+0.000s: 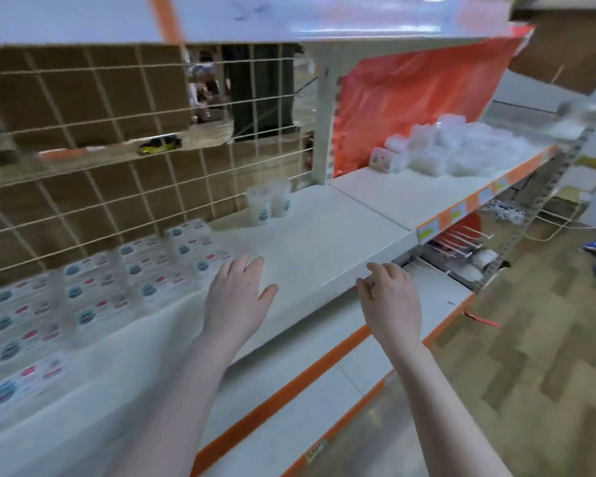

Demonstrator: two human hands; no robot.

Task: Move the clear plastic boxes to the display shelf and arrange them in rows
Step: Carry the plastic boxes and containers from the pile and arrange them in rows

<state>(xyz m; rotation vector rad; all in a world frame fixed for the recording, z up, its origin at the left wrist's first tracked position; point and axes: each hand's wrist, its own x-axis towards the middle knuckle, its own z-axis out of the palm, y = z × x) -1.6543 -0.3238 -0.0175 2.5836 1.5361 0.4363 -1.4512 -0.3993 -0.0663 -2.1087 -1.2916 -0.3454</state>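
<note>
White store shelving fills your view, backed by wire mesh (93,132) with brown cardboard behind it, and a wood-pattern floor (516,373) at 4 o'clock. Your shelf (310,256) runs from 8 o'clock up toward 2 o'clock.

Clear plastic boxes (93,297) with printed labels already lie in rows on the shelf at 9 o'clock, touching one another, blurred by motion. A loose heap of more boxes (461,149) sits at 2 o'clock on the next shelf section, in front of an orange sheet (410,98). Two small clear cups (269,204) stand side by side near 12 o'clock.

Your left hand (236,297) is flat and spread above the shelf just beside the rows, holding nothing. Your right hand (389,297) hovers at the shelf's front edge with fingers loosely curled, also holding nothing.

Judging by their look, the boxes are light, thin-walled and smooth, so they probably slide easily and may flex or pop open if squeezed. Take each by its two opposite side walls rather than pressing the lid, and grip gently.
</note>
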